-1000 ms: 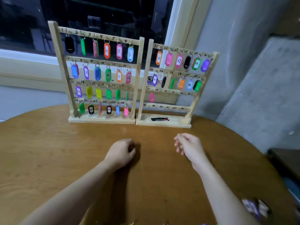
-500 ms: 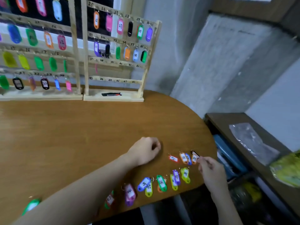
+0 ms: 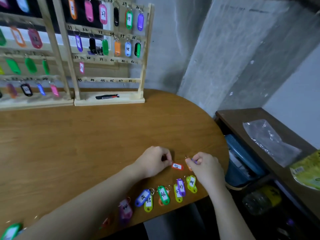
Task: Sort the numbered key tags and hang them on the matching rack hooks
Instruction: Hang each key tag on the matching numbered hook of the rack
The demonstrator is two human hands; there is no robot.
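The person is working at the near right edge of the table (image 3: pixel 103 135), where the loose key tags are lying in a rough row close to the body, presumably so the numbers can be read and picked off in order. The left hand (image 3: pixel 153 161) is pinching the metal ring of a red tag (image 3: pixel 177 166), its fingers (image 3: pixel 167 159) closed together on the ring while the tag body is lying flat on the wood with its white label facing up; holding it by the ring looks sensible, since the ring is the part that has to slip over a hook. The right hand (image 3: pixel 206 166) is curling its fingers around at least one other tag, with an orange edge and a bit of blue or purple showing at the fingertips, though which tag that is cannot be told. Nearer the edge, a yellow tag marked 48 (image 3: pixel 191 184), a purple tag marked 47 (image 3: pixel 181 187), a green tag marked 46 (image 3: pixel 163 194) and several more are waiting, some overlapping. The right-hand rack (image 3: pixel 109 99) is standing at the far side of the table, well apart from the hands, with its two upper rows filled, one pink tag (image 3: pixel 81 67) hanging under 37, and the row from 43 to 48 bare; judging by this, the lower hooks are what remain to fill.
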